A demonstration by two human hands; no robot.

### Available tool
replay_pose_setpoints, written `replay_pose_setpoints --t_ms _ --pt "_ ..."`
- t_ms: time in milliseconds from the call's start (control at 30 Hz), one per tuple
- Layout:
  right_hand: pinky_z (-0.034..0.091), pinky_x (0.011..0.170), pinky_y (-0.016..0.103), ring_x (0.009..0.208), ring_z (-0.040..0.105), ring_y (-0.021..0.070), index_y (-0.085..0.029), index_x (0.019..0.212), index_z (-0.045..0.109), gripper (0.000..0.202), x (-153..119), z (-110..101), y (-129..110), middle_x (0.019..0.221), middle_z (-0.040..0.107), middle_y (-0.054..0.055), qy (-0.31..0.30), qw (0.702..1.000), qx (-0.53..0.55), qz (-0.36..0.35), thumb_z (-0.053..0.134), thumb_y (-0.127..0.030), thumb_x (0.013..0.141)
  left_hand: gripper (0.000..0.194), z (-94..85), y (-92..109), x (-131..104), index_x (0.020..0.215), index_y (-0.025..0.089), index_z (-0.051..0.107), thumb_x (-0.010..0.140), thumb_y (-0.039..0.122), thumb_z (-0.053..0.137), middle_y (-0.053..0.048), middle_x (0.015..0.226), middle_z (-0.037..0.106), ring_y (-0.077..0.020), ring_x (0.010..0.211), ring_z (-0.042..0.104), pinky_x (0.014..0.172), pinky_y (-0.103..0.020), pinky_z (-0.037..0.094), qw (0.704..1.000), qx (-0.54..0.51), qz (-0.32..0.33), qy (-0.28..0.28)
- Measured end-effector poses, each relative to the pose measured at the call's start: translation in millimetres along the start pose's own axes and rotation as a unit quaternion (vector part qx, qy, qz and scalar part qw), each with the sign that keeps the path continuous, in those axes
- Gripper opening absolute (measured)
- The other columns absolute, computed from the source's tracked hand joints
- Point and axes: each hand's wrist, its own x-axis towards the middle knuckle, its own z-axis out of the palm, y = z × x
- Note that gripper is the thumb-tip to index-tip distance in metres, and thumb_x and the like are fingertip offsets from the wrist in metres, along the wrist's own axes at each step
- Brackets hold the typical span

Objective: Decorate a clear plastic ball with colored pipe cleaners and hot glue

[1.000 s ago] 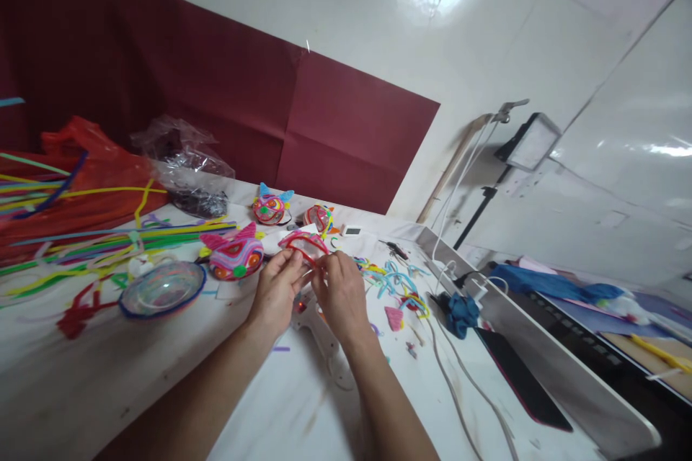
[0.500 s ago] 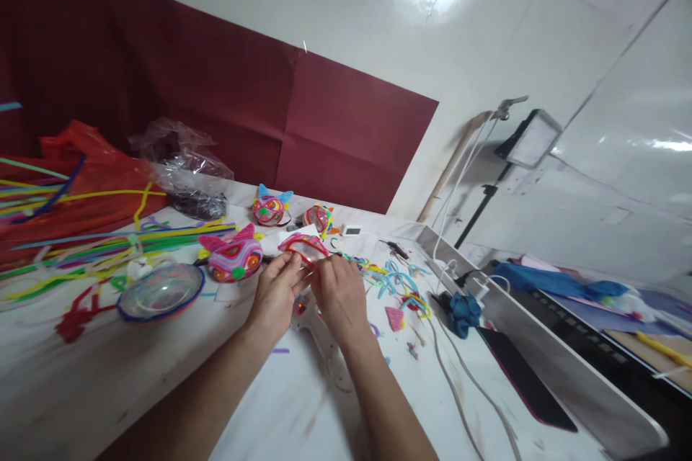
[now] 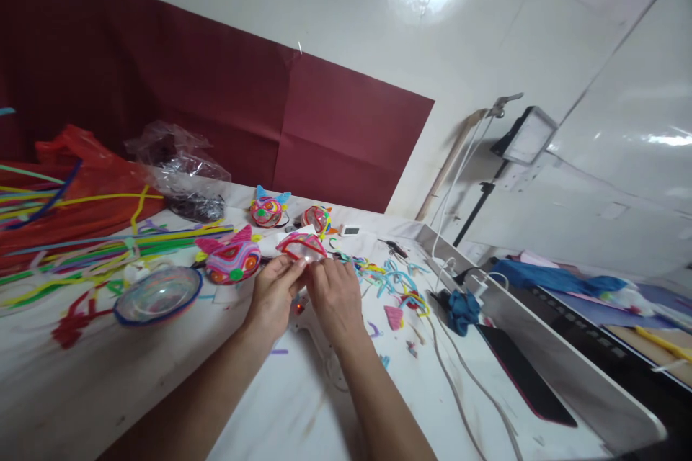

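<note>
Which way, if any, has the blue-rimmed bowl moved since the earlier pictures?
No. The blue-rimmed bowl keeps its place on the table beside the pink-eared toy; only the whole view shifted slightly.

The curved piece (image 3: 301, 245) was small, with a pink band along its far side and a red strip outlining a clear, glossy area. Its near margin was gripped by the fingers (image 3: 295, 271) of both hands and partly hidden by them. It was held over the counter (image 3: 259, 403), near the far edge and well in from the raised right edge, its outlined face visible.
</note>
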Motion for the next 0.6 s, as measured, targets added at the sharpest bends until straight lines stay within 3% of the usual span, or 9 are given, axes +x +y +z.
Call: replay_pose_setpoints --t_ms 167,233,300,367,433,600 --pt "0.037 0.066 0.032 0.07 0.052 0.0199 -0.016 0.086 0.063 0.025 -3.3 5.9 -3.8 0.074 0.061 0.005 0.016 0.998 0.042 0.043 0.043 -0.017 0.101 0.027 -1.2 -0.8 1.4 0.078 0.012 0.071 0.056 0.016 0.088 -0.004 0.076 0.073 -0.0143 0.072 0.069 0.07 -0.022 0.056 1.0 0.005 0.005 0.005" --pt "0.041 0.067 0.031 0.072 0.055 0.0194 -0.016 0.091 0.064 0.021 -5.4 6.5 -6.6 0.078 0.064 0.006 0.034 0.986 0.121 0.105 0.045 -0.019 0.099 0.024 -1.0 -0.8 1.3 0.078 0.012 0.071 0.059 0.013 0.086 -0.003 0.075 0.073 -0.0136 0.071 0.069 0.07 -0.021 0.056 1.0 0.003 0.006 0.008" --pt "0.044 0.065 0.029 0.068 0.057 0.0176 -0.017 0.091 0.063 0.017 -6.6 4.8 -9.9 0.078 0.065 0.005 0.051 0.948 0.235 0.208 0.049 -0.025 0.095 0.02 -0.1 -0.4 1.1 0.077 0.011 0.07 0.062 0.01 0.083 -0.004 0.073 0.073 -0.0138 0.07 0.07 0.071 -0.022 0.057 1.0 -0.002 0.003 0.009" --pt "0.043 0.059 0.027 0.059 0.056 0.0149 -0.018 0.084 0.061 0.016 -6.0 1.8 -13.2 0.069 0.062 0.0 0.05 0.877 0.348 0.328 0.054 -0.031 0.091 0.016 1.0 0.4 1.3 0.074 0.012 0.068 0.065 0.006 0.08 -0.004 0.073 0.073 -0.0147 0.071 0.071 0.072 -0.023 0.058 1.0 -0.013 0.004 0.009" --pt "0.04 0.051 0.025 0.049 0.05 0.0126 -0.02 0.074 0.058 0.022 -3.4 -0.5 -16.2 0.058 0.055 -0.004 0.024 0.786 0.448 0.426 0.058 -0.039 0.085 0.015 1.8 1.0 2.4 0.07 0.013 0.066 0.068 0.004 0.077 -0.005 0.074 0.074 -0.015 0.072 0.072 0.072 -0.024 0.059 1.0 -0.025 0.008 0.012" --pt "0.028 0.039 0.021 0.038 0.039 0.0083 -0.021 0.069 0.058 0.027 4.5 1.6 -23.3 0.048 0.053 -0.007 -0.025 0.555 0.632 0.54 0.071 -0.044 0.068 0.013 -0.4 -0.3 6.8 0.074 0.014 0.068 0.07 0.004 0.076 -0.004 0.074 0.073 -0.0139 0.069 0.07 0.066 -0.022 0.056 0.999 -0.029 0.013 -0.002"
